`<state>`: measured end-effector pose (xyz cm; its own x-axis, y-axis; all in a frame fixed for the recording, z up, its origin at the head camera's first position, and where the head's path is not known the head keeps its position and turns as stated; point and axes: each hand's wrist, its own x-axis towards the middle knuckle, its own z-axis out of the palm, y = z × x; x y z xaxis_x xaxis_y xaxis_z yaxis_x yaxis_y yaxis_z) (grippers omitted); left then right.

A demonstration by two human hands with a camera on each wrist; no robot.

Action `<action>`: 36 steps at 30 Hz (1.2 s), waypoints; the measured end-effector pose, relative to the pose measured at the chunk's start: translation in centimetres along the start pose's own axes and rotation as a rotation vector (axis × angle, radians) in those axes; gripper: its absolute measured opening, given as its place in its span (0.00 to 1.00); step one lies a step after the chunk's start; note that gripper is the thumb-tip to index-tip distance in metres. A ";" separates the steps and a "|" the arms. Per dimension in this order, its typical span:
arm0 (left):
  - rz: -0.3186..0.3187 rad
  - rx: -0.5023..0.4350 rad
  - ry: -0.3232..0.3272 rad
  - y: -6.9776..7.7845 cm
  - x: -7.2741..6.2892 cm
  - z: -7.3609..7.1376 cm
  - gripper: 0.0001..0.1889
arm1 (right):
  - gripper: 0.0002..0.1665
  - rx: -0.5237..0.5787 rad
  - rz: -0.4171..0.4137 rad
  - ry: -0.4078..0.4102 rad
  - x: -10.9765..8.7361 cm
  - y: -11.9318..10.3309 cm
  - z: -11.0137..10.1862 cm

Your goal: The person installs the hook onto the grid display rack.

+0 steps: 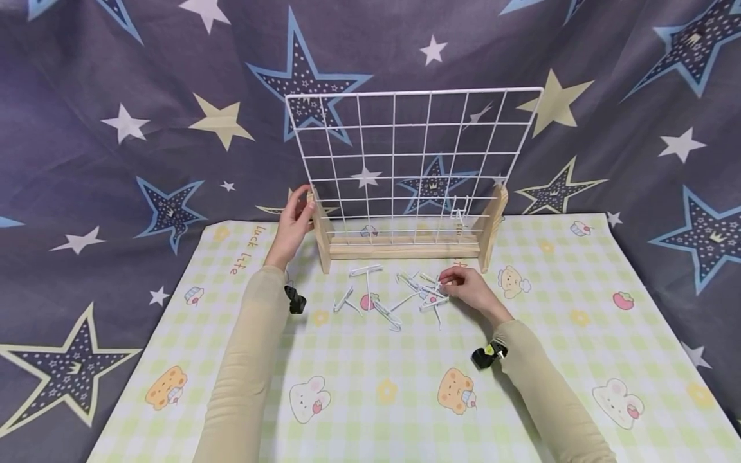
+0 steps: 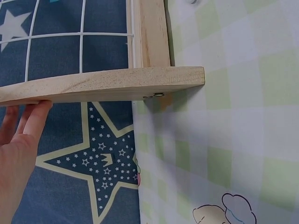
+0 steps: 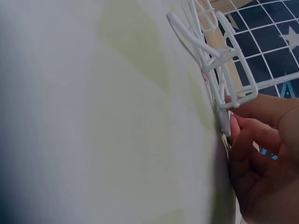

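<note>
A white wire grid rack [image 1: 393,138] stands in a wooden base. My left hand [image 1: 294,222] holds the rack's left wooden side piece near its top. In the left wrist view, fingertips [image 2: 42,106] rest against the outer face of that side piece [image 2: 117,85]. Several white wire hooks [image 1: 386,315] lie in a loose pile in front of the base. At the pile's right end, my right hand [image 1: 471,292] pinches a white hook [image 3: 225,122] low over the cloth. Another white hook [image 1: 459,209] hangs on the grid's lower right part.
The table has a green and white checked cloth [image 1: 359,411] with cartoon prints. Behind the rack hangs a dark curtain [image 1: 173,83] with stars. The rack's right wooden side piece [image 1: 493,228] stands just beyond my right hand. Black wrist cameras [image 1: 296,300] sit at both wrists.
</note>
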<state>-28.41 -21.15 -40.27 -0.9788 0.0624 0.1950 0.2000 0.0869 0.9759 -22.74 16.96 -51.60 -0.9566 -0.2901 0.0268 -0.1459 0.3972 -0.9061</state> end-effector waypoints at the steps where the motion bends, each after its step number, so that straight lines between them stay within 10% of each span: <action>1: -0.001 0.001 0.001 0.0 0.0 0.0 0.24 | 0.14 -0.025 -0.012 -0.001 0.0 0.0 0.0; 8: -0.002 -0.004 -0.001 0.0 0.0 0.0 0.25 | 0.09 -0.139 -0.085 -0.003 0.4 -0.3 0.2; 36: 0.001 -0.010 -0.004 -2.0 0.8 -0.3 0.25 | 0.13 0.250 0.072 -0.030 -0.4 -0.7 -1.5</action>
<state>-29.63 -21.60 -42.01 -0.9784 0.0664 0.1959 0.2008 0.0768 0.9766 -22.68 18.08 -50.35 -0.9539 -0.2958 -0.0509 -0.0068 0.1910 -0.9816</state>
